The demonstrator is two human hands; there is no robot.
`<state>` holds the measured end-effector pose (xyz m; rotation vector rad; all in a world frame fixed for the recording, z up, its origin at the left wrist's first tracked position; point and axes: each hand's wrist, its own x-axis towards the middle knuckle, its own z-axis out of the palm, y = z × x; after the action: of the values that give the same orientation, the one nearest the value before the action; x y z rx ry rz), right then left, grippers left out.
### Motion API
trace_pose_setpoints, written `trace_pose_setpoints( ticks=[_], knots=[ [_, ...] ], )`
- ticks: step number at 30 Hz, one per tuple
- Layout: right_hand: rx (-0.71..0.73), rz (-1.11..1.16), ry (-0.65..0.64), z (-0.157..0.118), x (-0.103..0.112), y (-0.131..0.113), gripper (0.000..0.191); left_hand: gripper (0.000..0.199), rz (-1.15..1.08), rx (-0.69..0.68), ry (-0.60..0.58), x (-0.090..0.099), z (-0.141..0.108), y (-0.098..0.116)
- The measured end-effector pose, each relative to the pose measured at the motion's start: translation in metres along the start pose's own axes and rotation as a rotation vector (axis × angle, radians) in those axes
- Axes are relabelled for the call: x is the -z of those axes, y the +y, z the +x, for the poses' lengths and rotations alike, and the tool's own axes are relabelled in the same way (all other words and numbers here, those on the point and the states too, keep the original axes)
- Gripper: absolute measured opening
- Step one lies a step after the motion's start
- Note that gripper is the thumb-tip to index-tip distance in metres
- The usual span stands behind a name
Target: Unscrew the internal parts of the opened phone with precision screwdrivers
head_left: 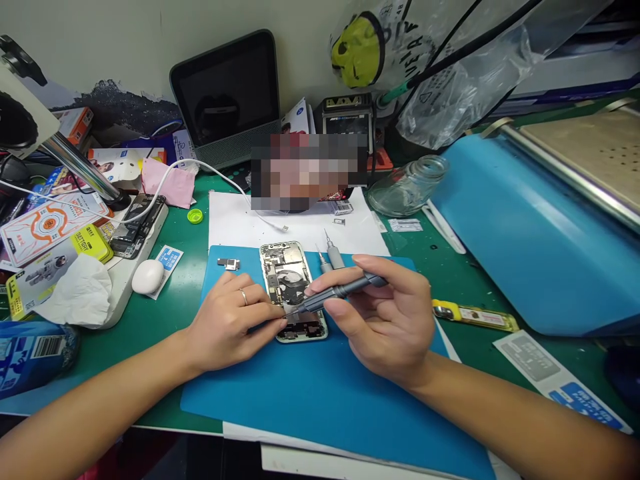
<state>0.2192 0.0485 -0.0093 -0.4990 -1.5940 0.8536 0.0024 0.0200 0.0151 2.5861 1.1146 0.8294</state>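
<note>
An opened smartphone (291,277) lies on a blue mat (300,393), its inner parts bare. My left hand (235,320) is at its lower left edge, with thumb and index finger closed together against the phone; whether a small part sits between them is hidden. In my right hand (387,320) a grey precision screwdriver (340,291) is gripped by the fingers, its tip down at the phone's lower half beside my left fingertips. Two more screwdrivers (334,253) lie just beyond the phone's right side. A small metal phone part (229,264) rests on the mat, upper left.
White paper (235,220) lies behind the mat, crossed by a white cable (235,183). A glass jar (407,187) and a blue machine (520,253) stand to the right, near a yellow cutter knife (475,315). Boxes and a white earphone case (148,277) crowd the left.
</note>
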Motion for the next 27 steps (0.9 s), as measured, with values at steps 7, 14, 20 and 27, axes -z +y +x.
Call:
trace_pose_setpoints(
  ticks=[7, 14, 20, 27],
  knots=[
    [0.007, -0.006, -0.004, 0.0004, 0.0002, 0.0002, 0.064, 0.012, 0.010, 0.000, 0.004, -0.0006, -0.0001, 0.0002],
    [-0.001, -0.001, -0.001, -0.0005, 0.0000, 0.0003, 0.063, 0.012, 0.004, 0.002, -0.001, -0.0008, -0.0004, -0.0001],
    [-0.004, 0.006, -0.006, -0.0001, 0.0001, 0.0000, 0.063, 0.013, 0.011, 0.005, -0.010, -0.0006, -0.0003, -0.0002],
    [0.006, 0.005, 0.006, 0.0006, -0.0006, -0.0002, 0.061, 0.014, 0.010, 0.013, -0.016, -0.0003, -0.0001, 0.0001]
  ],
)
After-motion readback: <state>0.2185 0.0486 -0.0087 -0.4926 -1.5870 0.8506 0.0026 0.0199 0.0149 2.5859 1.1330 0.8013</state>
